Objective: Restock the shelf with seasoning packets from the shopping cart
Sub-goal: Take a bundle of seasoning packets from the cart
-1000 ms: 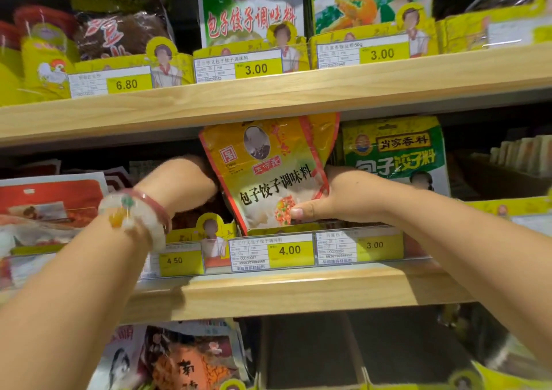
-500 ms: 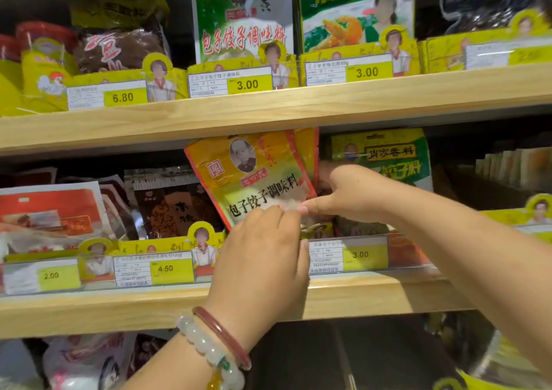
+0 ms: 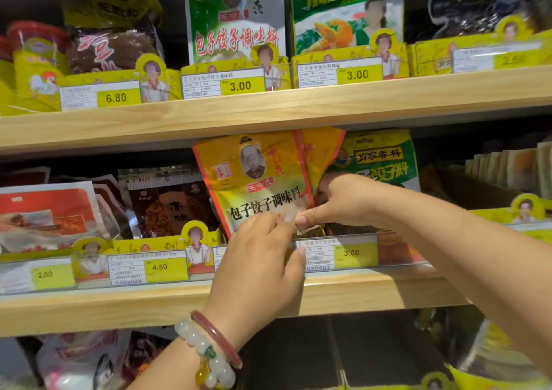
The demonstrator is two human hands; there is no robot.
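Wooden shelf [image 3: 268, 111], both hands on yellow packet [image 3: 257, 177]

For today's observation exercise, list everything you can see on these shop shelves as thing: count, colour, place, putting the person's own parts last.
Yellow seasoning packet: one in front, yellow-orange, middle shelf centre, tilted.
Green packet: one, green, right of it.
Green dumpling packet: one, upper shelf.
Brown packet: one, upper shelf left.
Price labels: several, yellow-white, along shelf fronts.
Shelves: pale wood.
Bracelets: two, white and red, left wrist.
Left hand: at the yellow packet's lower edge.
Right hand: pinches its right edge.
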